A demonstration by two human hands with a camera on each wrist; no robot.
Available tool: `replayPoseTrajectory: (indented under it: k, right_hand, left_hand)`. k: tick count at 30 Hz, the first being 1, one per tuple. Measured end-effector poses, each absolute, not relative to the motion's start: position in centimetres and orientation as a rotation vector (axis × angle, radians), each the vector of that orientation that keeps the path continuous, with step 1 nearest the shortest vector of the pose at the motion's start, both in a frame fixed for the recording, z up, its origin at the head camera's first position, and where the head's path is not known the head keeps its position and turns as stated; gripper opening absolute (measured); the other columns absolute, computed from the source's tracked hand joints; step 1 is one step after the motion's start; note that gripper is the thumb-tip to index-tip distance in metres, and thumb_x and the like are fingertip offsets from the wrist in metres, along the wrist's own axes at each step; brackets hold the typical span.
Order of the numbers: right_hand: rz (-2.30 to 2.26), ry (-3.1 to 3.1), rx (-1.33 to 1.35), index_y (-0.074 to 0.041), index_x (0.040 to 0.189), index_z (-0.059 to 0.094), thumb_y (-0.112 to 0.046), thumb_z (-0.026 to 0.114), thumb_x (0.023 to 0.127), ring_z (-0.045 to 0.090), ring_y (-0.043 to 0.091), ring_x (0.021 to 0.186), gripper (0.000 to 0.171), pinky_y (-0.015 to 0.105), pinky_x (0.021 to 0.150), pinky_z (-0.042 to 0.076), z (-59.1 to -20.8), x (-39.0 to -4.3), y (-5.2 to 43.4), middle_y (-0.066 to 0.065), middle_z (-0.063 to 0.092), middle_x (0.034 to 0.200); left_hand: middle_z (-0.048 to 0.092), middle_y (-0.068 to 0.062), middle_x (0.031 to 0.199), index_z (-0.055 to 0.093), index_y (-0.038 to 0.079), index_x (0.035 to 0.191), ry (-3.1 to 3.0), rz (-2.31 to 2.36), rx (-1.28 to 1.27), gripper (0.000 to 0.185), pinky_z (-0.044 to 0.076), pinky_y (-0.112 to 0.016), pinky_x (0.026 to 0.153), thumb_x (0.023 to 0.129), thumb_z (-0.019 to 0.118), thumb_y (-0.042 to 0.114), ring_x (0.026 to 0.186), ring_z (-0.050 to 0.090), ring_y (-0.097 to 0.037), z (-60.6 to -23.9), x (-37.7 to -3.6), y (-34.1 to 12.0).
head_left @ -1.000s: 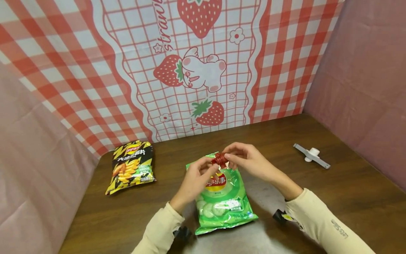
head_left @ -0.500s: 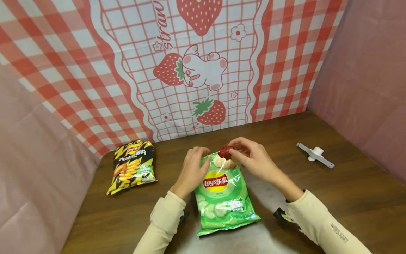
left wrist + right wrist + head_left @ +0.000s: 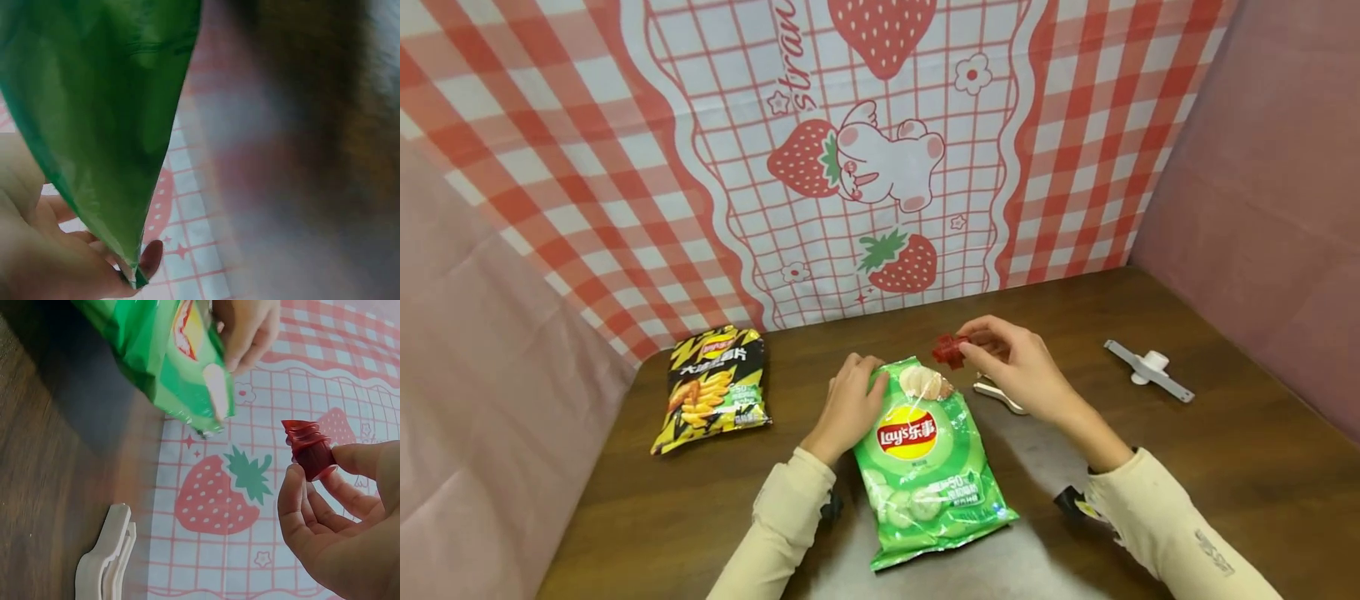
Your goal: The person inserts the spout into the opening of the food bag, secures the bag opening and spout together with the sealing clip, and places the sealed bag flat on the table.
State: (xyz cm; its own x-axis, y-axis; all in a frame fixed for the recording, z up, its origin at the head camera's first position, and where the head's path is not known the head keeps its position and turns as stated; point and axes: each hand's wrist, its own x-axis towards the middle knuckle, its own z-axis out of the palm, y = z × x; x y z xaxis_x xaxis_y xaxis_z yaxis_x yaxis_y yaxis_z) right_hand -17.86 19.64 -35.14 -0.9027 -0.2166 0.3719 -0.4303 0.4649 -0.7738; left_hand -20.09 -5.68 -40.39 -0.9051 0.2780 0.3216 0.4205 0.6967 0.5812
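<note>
A green Lay's chip bag (image 3: pixel 925 467) lies flat on the brown table (image 3: pixel 1225 483), its top toward the back wall. My left hand (image 3: pixel 867 382) pinches the bag's top left corner; the left wrist view shows my fingers (image 3: pixel 94 265) on the green foil (image 3: pixel 106 112). My right hand (image 3: pixel 973 350) is raised just right of the bag's top and pinches a small red clip (image 3: pixel 949 350) between thumb and fingertips. In the right wrist view the red clip (image 3: pixel 308 449) is clear of the bag (image 3: pixel 169 356).
A white clip (image 3: pixel 997 392) lies on the table below my right hand, also seen as the white clip (image 3: pixel 109 562). A grey-and-white sealing clip (image 3: pixel 1150 370) lies at the far right. A black-and-yellow chip bag (image 3: pixel 713 387) lies at the left. Strawberry-print cloth walls enclose the table.
My right hand has taken the red clip off the bag's top and moved it up and right. My left hand shifted to the bag's top left corner. The white clip has come into view.
</note>
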Motion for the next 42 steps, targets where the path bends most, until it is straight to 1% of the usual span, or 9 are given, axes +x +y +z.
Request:
replayPoseTrajectory:
  k: [3, 6, 13, 18, 23, 29, 34, 39, 42]
  right_hand:
    - [1.394, -2.496, 0.544, -0.013, 0.114, 0.066, -0.023, 0.065, 0.098, 0.066, 0.017, 0.078, 0.019, 0.028, 0.066, 0.052, -34.9, -17.7, 20.0, 0.004, 0.072, 0.101]
    - [1.382, -2.482, 0.559, -0.013, 0.115, 0.066, -0.023, 0.065, 0.098, 0.067, 0.015, 0.079, 0.019, 0.026, 0.067, 0.052, -34.5, -17.5, 20.3, 0.004, 0.072, 0.100]
    - [1.432, -2.442, 0.588, -0.013, 0.117, 0.067, -0.020, 0.064, 0.098, 0.067, 0.014, 0.082, 0.020, 0.024, 0.068, 0.055, -33.0, -17.0, 20.4, 0.005, 0.072, 0.100]
    - [1.449, -2.431, 0.603, -0.012, 0.116, 0.067, -0.019, 0.064, 0.099, 0.067, 0.013, 0.077, 0.019, 0.025, 0.065, 0.055, -32.0, -16.4, 20.7, 0.006, 0.072, 0.096]
    - [1.484, -2.419, 0.649, -0.014, 0.114, 0.067, -0.019, 0.061, 0.100, 0.065, 0.017, 0.075, 0.015, 0.026, 0.065, 0.054, -31.4, -15.9, 20.8, 0.003, 0.070, 0.094]
    - [1.549, -2.365, 0.744, -0.014, 0.112, 0.068, -0.015, 0.060, 0.101, 0.066, 0.019, 0.077, 0.014, 0.028, 0.066, 0.056, -30.5, -15.1, 20.7, 0.004, 0.070, 0.094]
    - [1.589, -2.319, 0.816, -0.012, 0.111, 0.068, -0.010, 0.060, 0.100, 0.068, 0.021, 0.079, 0.014, 0.028, 0.068, 0.057, -30.2, -14.7, 20.9, 0.006, 0.071, 0.096]
    - [1.472, -2.390, 0.887, -0.019, 0.114, 0.068, -0.013, 0.062, 0.099, 0.070, 0.017, 0.081, 0.017, 0.027, 0.068, 0.056, -30.3, -14.6, 20.6, -0.003, 0.071, 0.100]
    - [1.371, -2.392, 0.899, -0.022, 0.114, 0.069, -0.014, 0.064, 0.098, 0.068, 0.013, 0.077, 0.019, 0.025, 0.063, 0.053, -30.3, -14.5, 20.4, -0.008, 0.071, 0.100]
  left_hand:
    - [0.057, -0.006, 0.099, 0.067, 0.007, 0.108, -2.637, -1.060, -0.609, 0.019, 0.039, -0.043, 0.085, 0.102, 0.055, 0.020, 0.089, 0.054, -0.020, -39.5, -20.0, -5.6]
    - [0.057, -0.005, 0.096, 0.067, 0.008, 0.103, -2.557, -1.114, -0.656, 0.015, 0.038, -0.046, 0.091, 0.101, 0.056, 0.019, 0.089, 0.054, -0.019, -38.4, -19.7, -5.6]
    - [0.055, -0.002, 0.089, 0.067, 0.008, 0.095, -2.366, -1.157, -0.725, 0.015, 0.038, -0.043, 0.088, 0.102, 0.056, 0.015, 0.082, 0.050, -0.017, -35.9, -18.6, -6.1]
    - [0.055, -0.002, 0.090, 0.067, 0.008, 0.093, -2.294, -1.154, -0.780, 0.017, 0.034, -0.041, 0.087, 0.102, 0.054, 0.014, 0.082, 0.049, -0.016, -34.3, -17.8, -6.4]
    - [0.055, -0.002, 0.090, 0.066, 0.009, 0.091, -2.244, -1.110, -0.810, 0.018, 0.033, -0.042, 0.086, 0.102, 0.054, 0.015, 0.084, 0.051, -0.016, -33.0, -17.0, -6.7]
    - [0.055, -0.002, 0.091, 0.067, 0.010, 0.090, -2.197, -1.055, -0.812, 0.020, 0.032, -0.042, 0.086, 0.103, 0.053, 0.018, 0.086, 0.053, -0.016, -31.6, -16.0, -6.9]
    - [0.056, -0.003, 0.093, 0.067, 0.009, 0.090, -2.191, -1.017, -0.816, 0.020, 0.032, -0.043, 0.088, 0.103, 0.053, 0.017, 0.089, 0.055, -0.018, -31.2, -15.7, -7.0]
    - [0.057, -0.004, 0.093, 0.067, 0.009, 0.090, -2.173, -1.010, -0.837, 0.021, 0.032, -0.044, 0.089, 0.102, 0.053, 0.016, 0.091, 0.055, -0.019, -31.1, -15.5, -7.1]
    - [0.057, -0.004, 0.093, 0.068, 0.008, 0.089, -2.157, -0.997, -0.846, 0.021, 0.033, -0.045, 0.090, 0.102, 0.054, 0.016, 0.091, 0.055, -0.019, -31.0, -15.5, -7.1]
